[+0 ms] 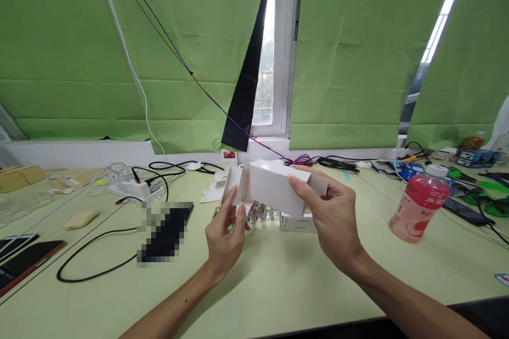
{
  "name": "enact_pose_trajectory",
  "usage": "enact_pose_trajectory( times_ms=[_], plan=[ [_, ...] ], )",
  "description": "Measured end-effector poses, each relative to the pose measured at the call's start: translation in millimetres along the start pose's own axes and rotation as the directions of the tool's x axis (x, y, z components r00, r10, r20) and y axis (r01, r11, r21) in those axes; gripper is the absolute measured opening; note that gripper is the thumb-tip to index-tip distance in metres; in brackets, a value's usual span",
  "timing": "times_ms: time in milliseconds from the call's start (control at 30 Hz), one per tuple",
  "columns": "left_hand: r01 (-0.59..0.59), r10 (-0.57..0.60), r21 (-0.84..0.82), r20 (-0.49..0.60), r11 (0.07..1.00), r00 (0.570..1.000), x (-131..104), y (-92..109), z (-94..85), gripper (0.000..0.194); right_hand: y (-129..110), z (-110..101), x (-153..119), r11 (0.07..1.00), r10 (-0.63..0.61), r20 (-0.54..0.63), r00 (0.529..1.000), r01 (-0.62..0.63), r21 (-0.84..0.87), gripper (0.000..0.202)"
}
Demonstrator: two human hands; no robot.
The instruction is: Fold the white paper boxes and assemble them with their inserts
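Observation:
My right hand (336, 217) grips a white cardboard box (276, 188) in the air above the table, thumb on the near side and fingers behind. A flap stands out at the box's right end. My left hand (226, 238) holds the left end, where white flaps (235, 183) stand open, with its index finger and thumb against them. Behind and below the held box, several small shiny cylinders (262, 213) stand on the table, partly hidden. Another white box (299, 223) with small print lies on the table under the right end of the held one.
A pink drink bottle (419, 204) stands at the right. At the left lie a blurred dark device (167, 233), a black cable (59, 270), a power strip (133, 189) and a phone (29, 265). More cables (338, 163) run along the wall.

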State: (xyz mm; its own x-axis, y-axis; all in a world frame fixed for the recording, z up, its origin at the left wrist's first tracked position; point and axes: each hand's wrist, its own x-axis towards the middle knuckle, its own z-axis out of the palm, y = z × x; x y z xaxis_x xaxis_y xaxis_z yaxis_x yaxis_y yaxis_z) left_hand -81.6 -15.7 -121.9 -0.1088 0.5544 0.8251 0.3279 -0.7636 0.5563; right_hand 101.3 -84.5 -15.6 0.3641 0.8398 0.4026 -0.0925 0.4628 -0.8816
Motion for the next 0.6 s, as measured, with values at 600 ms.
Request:
enact_pose_trajectory(
  times_ms=[600],
  plan=[
    [-0.384,0.432,0.431,-0.015,0.816,0.902,4,1,-2.1,0.062,8,-4,11,0.891,0.412,0.126,0.902,-0.428,0.151,0.049]
  ],
)
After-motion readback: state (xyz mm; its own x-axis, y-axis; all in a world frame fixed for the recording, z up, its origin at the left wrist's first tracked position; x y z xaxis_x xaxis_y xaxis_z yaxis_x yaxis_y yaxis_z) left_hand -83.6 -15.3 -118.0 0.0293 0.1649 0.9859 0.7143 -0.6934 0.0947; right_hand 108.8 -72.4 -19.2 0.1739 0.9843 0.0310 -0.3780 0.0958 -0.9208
